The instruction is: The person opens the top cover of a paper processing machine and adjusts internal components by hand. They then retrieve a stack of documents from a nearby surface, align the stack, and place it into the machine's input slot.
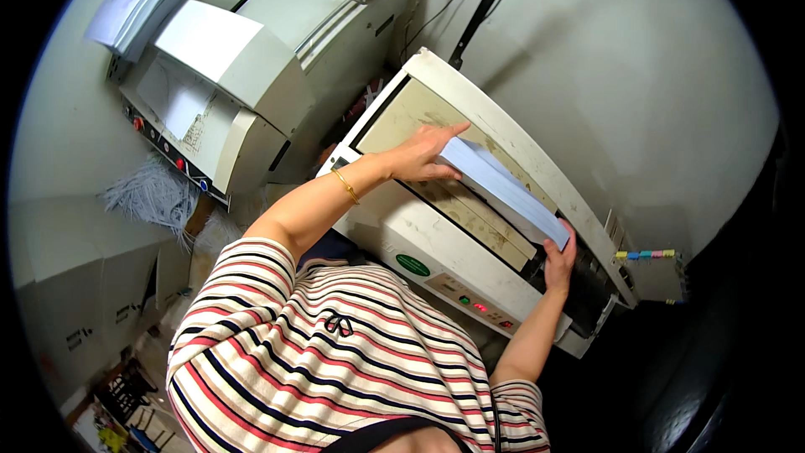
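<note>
A thick stack of white paper (503, 189) stands on its long edge in the trough of a cream-coloured machine (402, 235) that looks like a book binder. My left hand (423, 153) grips the stack's far left end, thumb on the near side and index finger stretched along the far side. At the other end, my right hand (560, 262) is closed around the corner of the paper, next to the dark mechanism of the machine. The bottom edge of the stack is hidden inside the trough.
On the machine's front is a control panel (470, 302) with lit red digits. A second, larger machine (289, 75) stands at the upper left, with loose paper stacks (147, 4) on top. Shredded paper strips (155, 193) hang below it. A black stand arm (480, 13) rises behind.
</note>
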`<action>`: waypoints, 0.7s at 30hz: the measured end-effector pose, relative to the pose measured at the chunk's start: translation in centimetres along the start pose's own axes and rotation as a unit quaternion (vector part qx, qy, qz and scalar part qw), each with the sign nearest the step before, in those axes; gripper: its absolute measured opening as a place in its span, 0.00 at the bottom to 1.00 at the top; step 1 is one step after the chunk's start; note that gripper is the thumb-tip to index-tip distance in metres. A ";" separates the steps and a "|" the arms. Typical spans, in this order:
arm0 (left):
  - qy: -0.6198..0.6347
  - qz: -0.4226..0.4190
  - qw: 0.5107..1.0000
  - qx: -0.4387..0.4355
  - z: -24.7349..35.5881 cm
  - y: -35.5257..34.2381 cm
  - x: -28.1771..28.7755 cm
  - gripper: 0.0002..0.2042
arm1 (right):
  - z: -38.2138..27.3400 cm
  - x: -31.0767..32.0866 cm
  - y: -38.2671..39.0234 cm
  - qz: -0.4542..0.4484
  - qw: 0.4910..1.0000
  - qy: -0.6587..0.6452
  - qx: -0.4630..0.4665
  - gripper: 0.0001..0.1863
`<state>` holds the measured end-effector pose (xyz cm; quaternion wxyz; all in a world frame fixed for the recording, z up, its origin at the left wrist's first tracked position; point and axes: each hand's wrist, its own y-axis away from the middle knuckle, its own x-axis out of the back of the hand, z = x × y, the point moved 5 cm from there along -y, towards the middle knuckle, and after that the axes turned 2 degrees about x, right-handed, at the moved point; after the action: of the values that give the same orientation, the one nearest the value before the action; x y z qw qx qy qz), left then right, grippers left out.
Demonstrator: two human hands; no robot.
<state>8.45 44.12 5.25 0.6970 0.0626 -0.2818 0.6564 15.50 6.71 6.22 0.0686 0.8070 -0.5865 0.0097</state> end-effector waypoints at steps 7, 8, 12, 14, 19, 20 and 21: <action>0.092 0.029 0.995 0.014 0.2 -0.2 0.3 0.39 | 6.3 0.5 0.5 0.050 0.996 0.042 -0.059 0.27; 0.096 0.025 0.995 0.012 0.2 -0.3 0.2 0.37 | 6.8 0.9 0.6 0.056 0.996 0.035 -0.066 0.27; 0.045 0.025 0.999 0.000 -0.9 -0.2 0.0 0.29 | 5.3 -0.1 0.4 0.053 0.993 0.077 -0.071 0.28; 0.072 0.022 0.997 0.020 -1.2 -0.2 -0.3 0.28 | 5.7 0.4 0.6 0.056 0.996 0.052 -0.049 0.29; 0.114 0.021 0.991 0.062 -1.1 -0.6 -0.8 0.28 | 5.8 -0.4 -0.2 0.024 0.988 0.134 -0.067 0.32; 0.074 0.032 0.996 0.048 -0.8 -0.6 -0.8 0.29 | 5.6 -0.3 -0.1 0.033 0.990 0.130 -0.051 0.32; 0.032 0.044 0.998 0.038 -0.5 -0.4 -0.6 0.29 | 5.5 -0.7 0.1 0.039 0.991 0.123 -0.036 0.33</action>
<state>9.03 43.76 4.67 0.6734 0.0560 -0.2367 0.6982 14.84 6.65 0.68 0.1691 0.7734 -0.6042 0.0906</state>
